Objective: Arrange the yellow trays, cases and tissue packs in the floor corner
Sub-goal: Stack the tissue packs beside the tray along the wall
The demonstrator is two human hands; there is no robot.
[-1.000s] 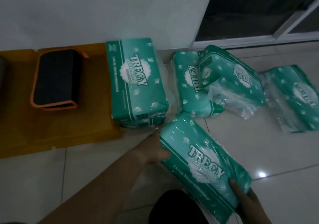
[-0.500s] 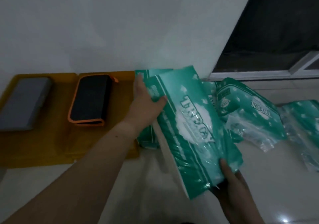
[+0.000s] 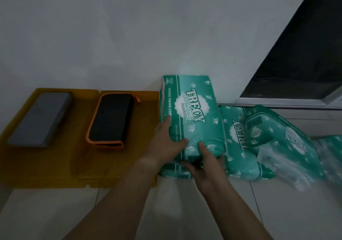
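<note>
A green tissue pack [image 3: 192, 114] lies flat on top of another green pack [image 3: 174, 172] against the wall, just right of the yellow trays. My left hand [image 3: 164, 143] grips its left near edge and my right hand [image 3: 207, 165] grips its near end. Two yellow trays sit side by side on the floor: the left tray [image 3: 37, 165] carries a grey case [image 3: 40, 117], the right tray [image 3: 114, 167] carries a black case with orange trim [image 3: 111, 119]. Further green packs [image 3: 240, 147] lie loosely piled to the right.
A white wall [image 3: 129, 36] runs behind everything. A dark glass door with a white frame [image 3: 305, 58] stands at the right. More loose tissue packs [image 3: 333, 156] reach the right edge. Pale floor tiles [image 3: 296, 212] lie in front.
The pack I held in both hands went from low on the floor, up and left, and now rests on top of the pack beside the trays. My view shifted right.
</note>
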